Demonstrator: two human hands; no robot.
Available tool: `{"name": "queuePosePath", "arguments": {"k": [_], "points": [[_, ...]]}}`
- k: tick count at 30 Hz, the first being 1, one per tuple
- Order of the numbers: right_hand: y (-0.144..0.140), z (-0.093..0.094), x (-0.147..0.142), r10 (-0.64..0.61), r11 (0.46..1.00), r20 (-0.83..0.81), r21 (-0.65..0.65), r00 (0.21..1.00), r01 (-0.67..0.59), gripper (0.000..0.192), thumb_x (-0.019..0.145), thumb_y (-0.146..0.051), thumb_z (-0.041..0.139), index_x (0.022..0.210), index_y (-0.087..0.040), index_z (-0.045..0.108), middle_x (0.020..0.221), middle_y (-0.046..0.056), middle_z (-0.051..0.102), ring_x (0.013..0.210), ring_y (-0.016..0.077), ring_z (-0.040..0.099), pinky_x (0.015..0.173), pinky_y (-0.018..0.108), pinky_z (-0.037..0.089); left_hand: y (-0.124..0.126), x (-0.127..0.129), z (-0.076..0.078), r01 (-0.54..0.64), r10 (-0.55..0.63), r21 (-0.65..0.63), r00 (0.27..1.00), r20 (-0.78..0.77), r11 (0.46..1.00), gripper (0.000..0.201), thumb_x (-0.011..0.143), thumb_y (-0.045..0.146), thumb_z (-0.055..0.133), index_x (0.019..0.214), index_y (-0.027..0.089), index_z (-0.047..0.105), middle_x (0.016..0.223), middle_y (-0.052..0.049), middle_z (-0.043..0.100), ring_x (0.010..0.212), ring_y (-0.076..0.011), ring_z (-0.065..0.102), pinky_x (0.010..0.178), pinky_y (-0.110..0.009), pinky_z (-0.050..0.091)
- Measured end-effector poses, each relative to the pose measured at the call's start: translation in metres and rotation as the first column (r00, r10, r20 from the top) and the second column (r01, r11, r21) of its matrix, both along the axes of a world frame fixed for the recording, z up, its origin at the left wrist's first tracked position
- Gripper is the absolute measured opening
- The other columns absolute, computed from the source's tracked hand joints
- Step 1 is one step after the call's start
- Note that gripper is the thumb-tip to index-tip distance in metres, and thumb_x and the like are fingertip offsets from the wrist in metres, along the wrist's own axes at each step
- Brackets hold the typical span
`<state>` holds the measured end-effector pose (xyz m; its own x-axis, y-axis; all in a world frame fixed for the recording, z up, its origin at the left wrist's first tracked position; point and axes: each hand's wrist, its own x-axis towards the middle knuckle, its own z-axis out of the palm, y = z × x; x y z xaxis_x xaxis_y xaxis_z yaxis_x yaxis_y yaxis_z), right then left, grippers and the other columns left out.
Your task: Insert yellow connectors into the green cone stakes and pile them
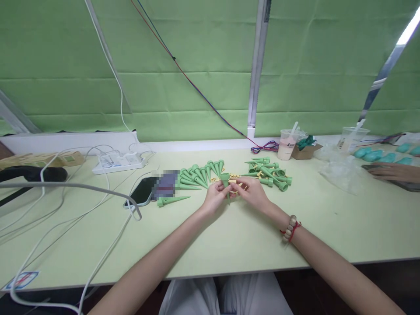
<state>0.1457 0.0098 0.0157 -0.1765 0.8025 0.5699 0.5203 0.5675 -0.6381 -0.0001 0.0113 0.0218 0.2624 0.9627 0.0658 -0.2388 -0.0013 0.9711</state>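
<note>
At frame centre, my left hand [215,197] fingers pinch a green spike [225,181] while my right hand [251,191] fingers close on a yellow piece [233,187].

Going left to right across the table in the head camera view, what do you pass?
White power strip → black phone → row of green cones → left hand → right hand → heap of green cones → pink drink cup → another person's hand.
</note>
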Motion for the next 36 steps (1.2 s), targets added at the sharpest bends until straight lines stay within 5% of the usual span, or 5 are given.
{"name": "queuePosePath", "arguments": {"k": [7, 19, 36], "points": [[0.0028, 0.0041, 0.0044, -0.031, 0.999, -0.071, 0.015, 0.997, 0.032, 0.020, 0.080, -0.036, 0.057, 0.079, -0.019, 0.067, 0.079, 0.007, 0.069, 0.064, 0.0170, 0.061, 0.055, 0.028, 0.047, -0.0007, -0.0019, -0.0006, 0.004, -0.003, 0.010, 0.999, -0.053, 1.000, 0.033, 0.063, 0.035, 0.075, 0.082, 0.012, 0.065, 0.064, -0.004, 0.066, 0.058, -0.0130, 0.062, 0.065, -0.029, 0.049], [0.0023, 0.0023, -0.0003, 0.102, 0.974, -0.322, -0.160, 0.941, -0.161, 0.028, 0.074, -0.045, 0.060, 0.070, -0.018, 0.056, 0.070, 0.006, 0.066, 0.052, 0.0152, 0.059, 0.050, 0.029, 0.048, -0.0004, -0.0020, 0.0016, -0.073, 0.112, 0.230, 0.981, -0.161, 0.970, 0.028, 0.062, 0.036, 0.072, 0.071, 0.013, 0.059, 0.061, -0.002, 0.061, 0.059, -0.0141, 0.060, 0.058, -0.026, 0.048], [0.0030, 0.0006, -0.0025, 0.057, 0.985, -0.331, -0.137, 0.942, -0.108, 0.030, 0.075, -0.047, 0.059, 0.073, -0.018, 0.059, 0.071, 0.006, 0.068, 0.050, 0.0152, 0.061, 0.048, 0.027, 0.048, 0.0030, -0.0025, -0.0071, -0.100, 0.208, 0.366, 0.940, -0.270, 0.925, 0.029, 0.071, 0.042, 0.064, 0.074, 0.015, 0.053, 0.062, 0.000, 0.059, 0.060, -0.0150, 0.063, 0.056, -0.024, 0.047]]}}
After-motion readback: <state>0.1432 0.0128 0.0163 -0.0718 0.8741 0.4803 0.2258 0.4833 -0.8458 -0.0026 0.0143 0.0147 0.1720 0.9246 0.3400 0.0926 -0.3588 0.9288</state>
